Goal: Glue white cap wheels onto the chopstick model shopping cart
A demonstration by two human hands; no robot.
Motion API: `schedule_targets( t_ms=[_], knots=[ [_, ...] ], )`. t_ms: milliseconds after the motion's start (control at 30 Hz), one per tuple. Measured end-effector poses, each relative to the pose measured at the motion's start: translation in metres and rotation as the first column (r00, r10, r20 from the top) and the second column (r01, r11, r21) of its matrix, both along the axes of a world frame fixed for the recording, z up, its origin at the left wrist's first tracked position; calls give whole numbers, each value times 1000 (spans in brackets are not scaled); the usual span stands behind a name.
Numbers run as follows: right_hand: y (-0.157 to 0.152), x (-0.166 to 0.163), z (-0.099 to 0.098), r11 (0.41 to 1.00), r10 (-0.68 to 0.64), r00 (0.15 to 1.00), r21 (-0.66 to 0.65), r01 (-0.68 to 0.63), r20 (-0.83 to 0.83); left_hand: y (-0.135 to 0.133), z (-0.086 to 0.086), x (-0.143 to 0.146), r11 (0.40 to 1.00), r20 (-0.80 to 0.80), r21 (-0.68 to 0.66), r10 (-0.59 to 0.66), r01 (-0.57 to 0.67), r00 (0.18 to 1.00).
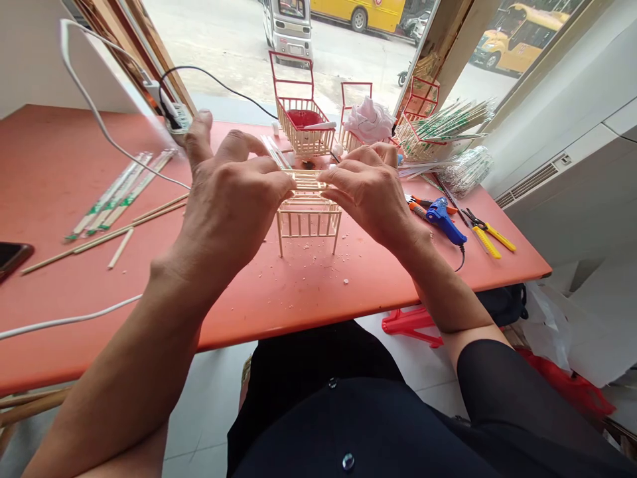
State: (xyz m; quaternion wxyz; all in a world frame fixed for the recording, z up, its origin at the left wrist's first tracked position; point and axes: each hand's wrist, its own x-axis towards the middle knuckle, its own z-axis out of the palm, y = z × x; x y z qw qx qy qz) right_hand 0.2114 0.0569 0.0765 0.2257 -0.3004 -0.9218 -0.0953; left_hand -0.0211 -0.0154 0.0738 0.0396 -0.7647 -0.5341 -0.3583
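Observation:
A small slatted frame built of pale wooden sticks (308, 222) stands on the orange table (298, 292). My left hand (231, 199) grips its top rail from the left, fingers curled over it. From the right, my right hand (371, 189) pinches the same top rail. A flat slatted panel (304, 179) sits between my fingertips on top of the frame. Wood crumbs lie on the table around the frame's legs.
Wrapped chopsticks (117, 196) and bare sticks (99, 240) lie at left, a phone (12, 255) at the far left edge. A blue glue gun (444, 219) and yellow cutters (488, 236) lie at right. Stick baskets with red handles (303, 123) stand behind, beside bundled chopsticks (450, 119). White cables (84, 93) cross the table.

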Motion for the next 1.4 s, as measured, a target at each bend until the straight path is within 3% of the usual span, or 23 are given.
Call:
schedule_targets(
  t_ms=[100,167,233,300,433,500,600,733,800,1167,1400],
  knots=[
    [-12,8,10,999,-32,993,32,36,-113,-22,6,-4,992,-17,119,37,-35,999],
    [-19,17,16,996,-80,977,32,88,-198,-43,2,-4,966,137,211,124,-151,983],
    [-23,30,20,990,-133,953,18,143,-274,-62,-12,-3,931,359,203,217,-303,908],
    [-21,45,19,984,-170,928,-2,180,-332,-75,-32,-3,928,480,94,275,-360,833],
    [-9,72,1,979,-201,896,-104,173,-396,-74,-68,-9,960,632,-163,277,-226,723],
    [-4,79,-13,963,-212,904,-239,128,-371,-64,-75,-14,946,654,-307,287,-102,699],
    [-1,78,-34,879,-209,937,-474,54,-280,-47,-74,-17,918,651,-397,282,-1,705],
    [2,63,-55,750,-175,951,-660,-40,-256,-32,-68,-13,915,663,-399,237,67,710],
    [4,56,-62,716,-174,945,-694,-72,-277,-29,-68,-11,918,687,-385,213,99,695],
    [12,41,-73,674,-162,931,-726,-138,-326,-25,-72,-4,917,708,-391,251,72,660],
    [16,37,-72,575,-92,933,-783,-236,-348,-17,-71,-3,925,693,-376,244,51,679]
  ],
)
